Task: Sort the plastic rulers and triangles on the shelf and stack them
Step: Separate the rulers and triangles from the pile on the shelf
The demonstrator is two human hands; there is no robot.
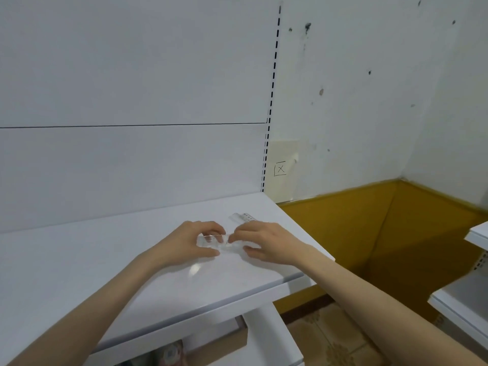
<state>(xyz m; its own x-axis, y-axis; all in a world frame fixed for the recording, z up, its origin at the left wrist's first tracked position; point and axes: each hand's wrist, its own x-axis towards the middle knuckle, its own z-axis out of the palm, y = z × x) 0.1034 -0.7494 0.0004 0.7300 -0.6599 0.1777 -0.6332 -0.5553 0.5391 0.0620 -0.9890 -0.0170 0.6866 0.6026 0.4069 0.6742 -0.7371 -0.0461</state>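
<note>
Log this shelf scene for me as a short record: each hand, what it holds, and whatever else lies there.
surface: white shelf
left hand: left hand, fingers curled round one end of the held ruler
right hand: right hand, pinches the other end
held ruler: held ruler, clear plastic, low over the shelf; one piece or several, cannot tell
second ruler: second ruler, clear, flat on the shelf behind the right hand, untouched
</note>
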